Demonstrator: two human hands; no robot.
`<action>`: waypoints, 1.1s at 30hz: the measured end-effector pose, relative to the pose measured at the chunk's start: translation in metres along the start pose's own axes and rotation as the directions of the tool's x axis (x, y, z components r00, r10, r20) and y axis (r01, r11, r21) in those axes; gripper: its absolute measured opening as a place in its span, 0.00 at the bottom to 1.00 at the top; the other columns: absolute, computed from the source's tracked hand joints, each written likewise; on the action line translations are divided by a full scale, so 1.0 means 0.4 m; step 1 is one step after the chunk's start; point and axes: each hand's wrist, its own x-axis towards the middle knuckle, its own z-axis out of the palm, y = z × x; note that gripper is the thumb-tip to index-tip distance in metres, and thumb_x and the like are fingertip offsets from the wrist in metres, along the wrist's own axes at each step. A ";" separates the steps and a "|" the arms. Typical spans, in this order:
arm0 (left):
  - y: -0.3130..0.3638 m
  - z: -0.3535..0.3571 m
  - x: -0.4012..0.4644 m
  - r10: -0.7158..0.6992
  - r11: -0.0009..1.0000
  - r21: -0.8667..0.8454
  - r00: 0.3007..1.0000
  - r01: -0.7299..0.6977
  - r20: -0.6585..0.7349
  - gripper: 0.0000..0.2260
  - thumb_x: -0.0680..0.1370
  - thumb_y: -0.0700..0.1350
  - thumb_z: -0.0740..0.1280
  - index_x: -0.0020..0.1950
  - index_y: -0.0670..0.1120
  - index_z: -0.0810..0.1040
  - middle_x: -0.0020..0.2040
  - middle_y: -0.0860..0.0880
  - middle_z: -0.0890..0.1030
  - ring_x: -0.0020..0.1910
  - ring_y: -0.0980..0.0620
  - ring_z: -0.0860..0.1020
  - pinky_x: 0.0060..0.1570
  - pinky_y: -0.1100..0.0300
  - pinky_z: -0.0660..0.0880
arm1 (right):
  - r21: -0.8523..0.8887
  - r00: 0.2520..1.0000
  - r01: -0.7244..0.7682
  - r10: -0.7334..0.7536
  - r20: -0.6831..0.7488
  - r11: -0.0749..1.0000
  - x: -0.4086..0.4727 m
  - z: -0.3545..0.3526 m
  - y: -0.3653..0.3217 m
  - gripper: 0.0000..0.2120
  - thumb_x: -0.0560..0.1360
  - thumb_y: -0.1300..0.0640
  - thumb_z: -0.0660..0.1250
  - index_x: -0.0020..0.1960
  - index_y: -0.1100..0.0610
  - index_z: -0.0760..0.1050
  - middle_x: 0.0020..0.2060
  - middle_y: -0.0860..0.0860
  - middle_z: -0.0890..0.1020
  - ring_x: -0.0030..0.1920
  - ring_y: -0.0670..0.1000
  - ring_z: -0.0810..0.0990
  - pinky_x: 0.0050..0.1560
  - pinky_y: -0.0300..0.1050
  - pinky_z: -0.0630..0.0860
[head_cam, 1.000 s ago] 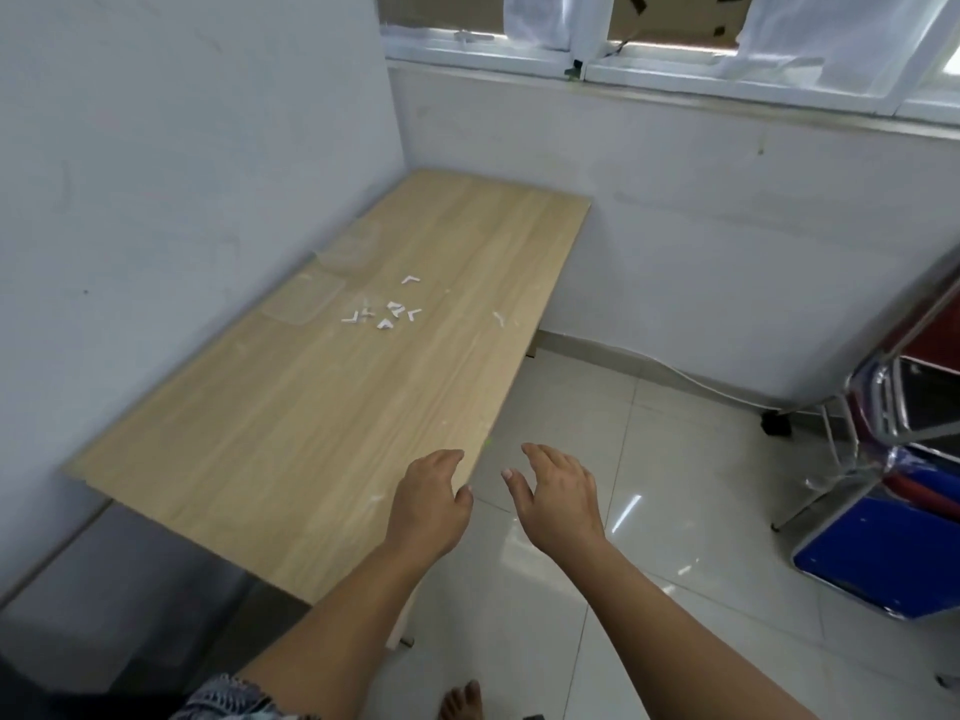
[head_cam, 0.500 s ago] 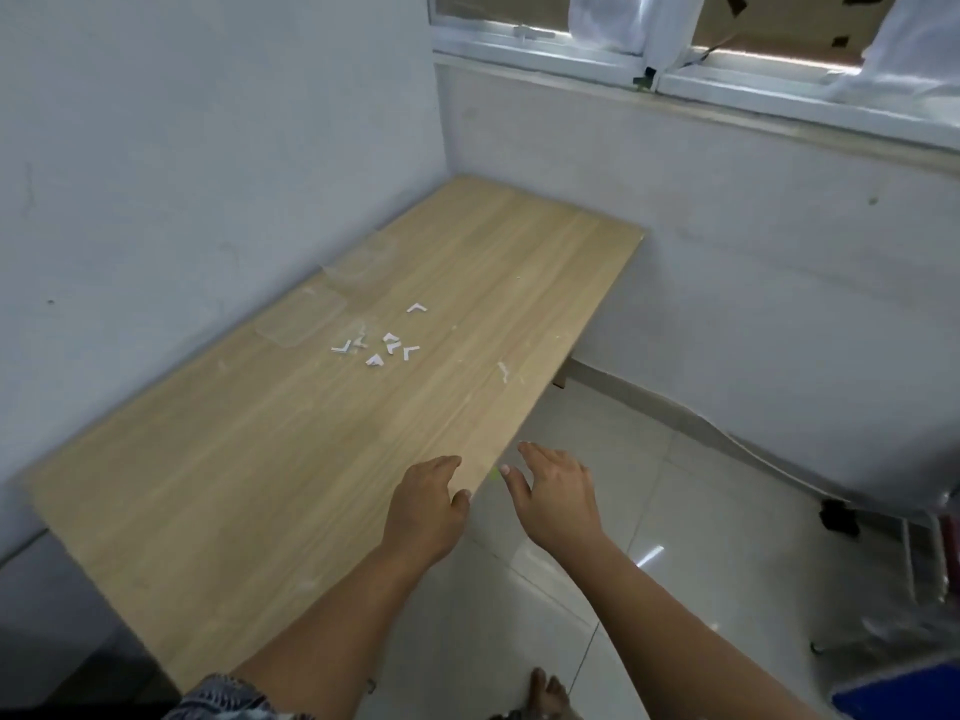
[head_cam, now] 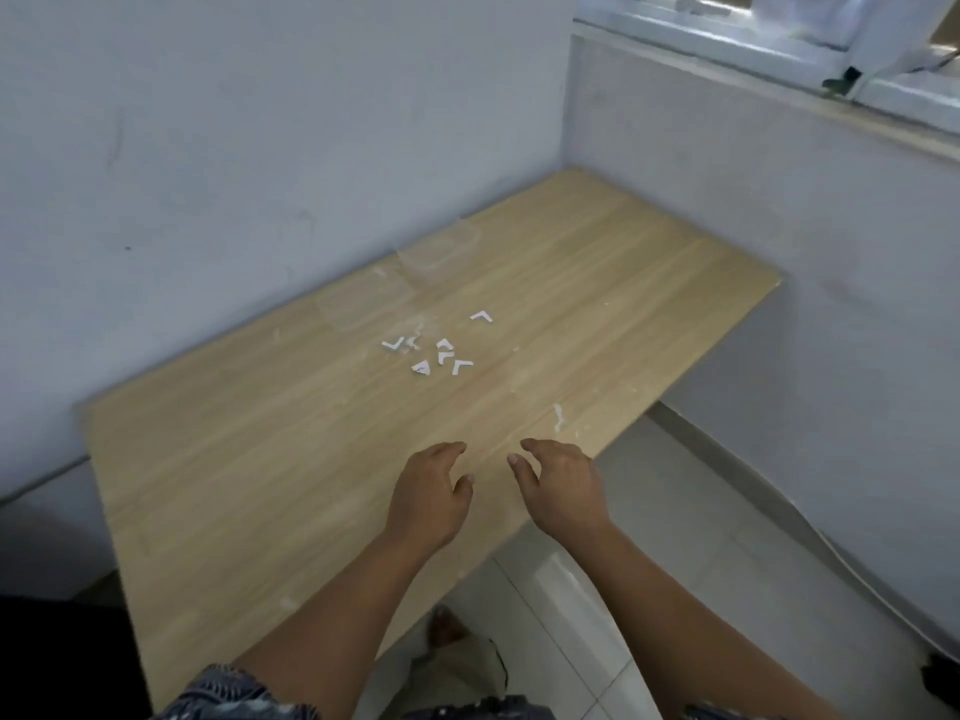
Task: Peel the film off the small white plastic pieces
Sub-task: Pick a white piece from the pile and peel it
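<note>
- left hand [head_cam: 428, 504] out over the near part of the table [head_cam: 249, 459], palm down, fingers loosely bent & spread a bit, holding nothing.
- right hand [head_cam: 561, 488] just beside it over the table's near right edge, same pose: fingers relaxed, thumb out toward the left hand, nothing held.
- the two hands are close but apart, wood showing between the thumbs.
- small white plastic pieces [head_cam: 434, 353] lie loose mid-table, well apart from both hands; mostly l-shaped/angled bits in a small cluster.
- one l-shaped piece [head_cam: 482, 317] sits a little off on its own, further back & right of the cluster.
- can't tell from here which pieces have film on.
- thin whitish strip [head_cam: 558, 415] lies nearer the right edge of the table, between the cluster & the right hand; too small to say what it is.
- clear container [head_cam: 439, 257] at the back by the wall, w/ a clear flat lid [head_cam: 363, 304] just in front-left of it; both beyond the cluster.
- table is light wood, pushed into a corner: wall [head_cam: 234, 148] on the left, window sill at the far end.
- tiled floor [head_cam: 727, 537] to the right; a bare foot [head_cam: 447, 626] shows below the table edge, blurred.
- patterned sleeve [head_cam: 234, 693] at the bottom left.
</note>
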 end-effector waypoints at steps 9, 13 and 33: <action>-0.085 -0.048 0.191 -0.140 0.990 -0.032 0.986 0.137 -0.092 0.20 0.77 0.46 0.67 0.70 0.47 0.74 0.68 0.49 0.75 0.68 0.49 0.70 0.66 0.60 0.64 | -0.037 0.989 0.144 -0.142 0.047 0.989 0.261 0.058 -0.056 0.17 0.78 0.45 0.63 0.56 0.56 0.83 0.50 0.53 0.86 0.50 0.57 0.83 0.51 0.50 0.76; -0.122 -0.061 0.268 -0.182 0.983 -0.048 0.975 0.178 -0.123 0.20 0.77 0.45 0.67 0.69 0.47 0.74 0.67 0.48 0.76 0.67 0.49 0.71 0.66 0.61 0.63 | -0.008 0.980 0.196 -0.196 0.025 0.981 0.367 0.091 -0.089 0.17 0.76 0.45 0.64 0.52 0.56 0.84 0.45 0.52 0.86 0.45 0.57 0.83 0.46 0.51 0.78; -0.154 -0.015 0.448 -0.457 0.888 -0.105 0.833 0.448 -0.310 0.18 0.69 0.37 0.72 0.59 0.42 0.81 0.58 0.43 0.81 0.58 0.40 0.77 0.60 0.50 0.73 | -0.005 0.870 0.439 -0.424 0.253 0.898 0.754 0.227 -0.189 0.12 0.74 0.53 0.68 0.56 0.54 0.82 0.48 0.55 0.82 0.51 0.61 0.78 0.50 0.52 0.73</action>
